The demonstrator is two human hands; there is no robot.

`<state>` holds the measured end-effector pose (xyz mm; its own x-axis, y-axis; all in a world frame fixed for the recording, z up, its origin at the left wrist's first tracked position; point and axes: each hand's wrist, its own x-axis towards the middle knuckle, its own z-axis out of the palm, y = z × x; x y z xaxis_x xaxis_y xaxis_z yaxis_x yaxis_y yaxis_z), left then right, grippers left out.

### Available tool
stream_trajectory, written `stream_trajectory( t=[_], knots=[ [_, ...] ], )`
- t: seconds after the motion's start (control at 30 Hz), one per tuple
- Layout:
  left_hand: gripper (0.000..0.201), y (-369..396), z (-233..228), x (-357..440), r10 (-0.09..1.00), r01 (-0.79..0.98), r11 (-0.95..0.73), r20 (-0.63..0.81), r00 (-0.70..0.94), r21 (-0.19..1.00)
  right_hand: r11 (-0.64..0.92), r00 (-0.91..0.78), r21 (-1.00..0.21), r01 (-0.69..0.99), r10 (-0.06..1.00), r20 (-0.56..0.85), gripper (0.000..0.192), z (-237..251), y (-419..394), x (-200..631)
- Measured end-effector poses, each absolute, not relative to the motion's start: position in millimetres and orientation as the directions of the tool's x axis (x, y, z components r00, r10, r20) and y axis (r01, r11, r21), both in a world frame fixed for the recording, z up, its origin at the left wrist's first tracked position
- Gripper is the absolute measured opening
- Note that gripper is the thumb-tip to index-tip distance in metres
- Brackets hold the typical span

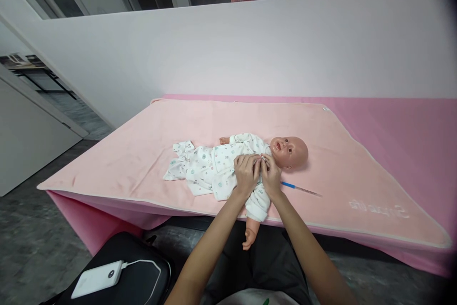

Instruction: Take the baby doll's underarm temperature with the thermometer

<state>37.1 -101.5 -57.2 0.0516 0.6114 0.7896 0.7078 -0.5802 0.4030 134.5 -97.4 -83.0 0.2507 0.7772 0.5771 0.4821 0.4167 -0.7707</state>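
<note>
While your left hand (246,171) and right hand (270,175) pinch the romper (214,164) collar together, the doll (288,152) stretches leftward, head just right of your fingertips.

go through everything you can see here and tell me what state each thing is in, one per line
Baby doll: on its back, dressed, one arm over the table edge.
Printed romper: on the doll, pinched at the collar.
Left hand: fingers gripping the collar.
Right hand: fingers gripping the collar.
Thermometer: flat beside the doll.
Pink blanket: spread flat.
Power bank: cable plugged in.
</note>
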Motion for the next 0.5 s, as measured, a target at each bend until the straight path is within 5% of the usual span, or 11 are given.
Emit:
stream_trajectory(
  t=[0.5],
  knots=[
    [0.016, -105.6, -58.6, 39.4, 0.601, 0.751, -0.544, 0.798, 0.038, 0.374, 0.415, 0.310, -0.799, 0.434, 0.764, 0.566, 0.009, -80.9, -99.1, 133.4]
  ],
)
